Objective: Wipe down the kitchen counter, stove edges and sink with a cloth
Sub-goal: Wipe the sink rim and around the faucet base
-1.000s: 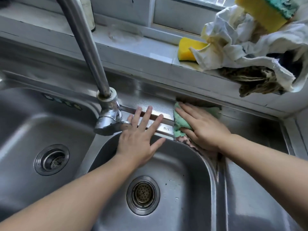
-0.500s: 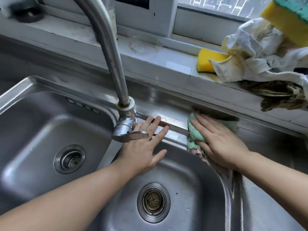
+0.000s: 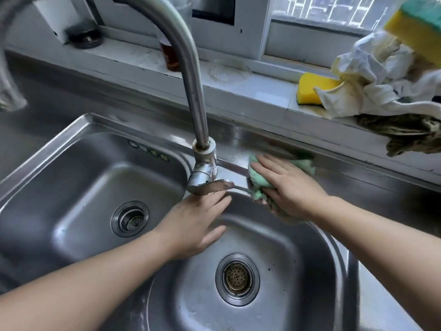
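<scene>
A green cloth [image 3: 259,179] lies on the back rim of the steel double sink [image 3: 238,139], just right of the tap base. My right hand [image 3: 288,187] presses flat on the cloth, fingers pointing left. My left hand [image 3: 198,223] rests with fingers spread on the inner back wall of the right basin [image 3: 298,259], its fingertips hidden under the tap lever [image 3: 210,186]. It holds nothing. The tall curved tap [image 3: 191,80] rises between the two basins.
The left basin [image 3: 83,187] has a drain [image 3: 130,218]; the right basin's drain [image 3: 237,279] sits below my hands. On the window ledge lie a yellow sponge [image 3: 310,91], crumpled white rags [image 3: 372,87], a dark rag [image 3: 405,132] and a brown bottle [image 3: 170,56].
The right hand and cloth have slid left along the back rim toward the tap. The left hand has drawn back off the rim into the right basin. The view has shifted left and up.
</scene>
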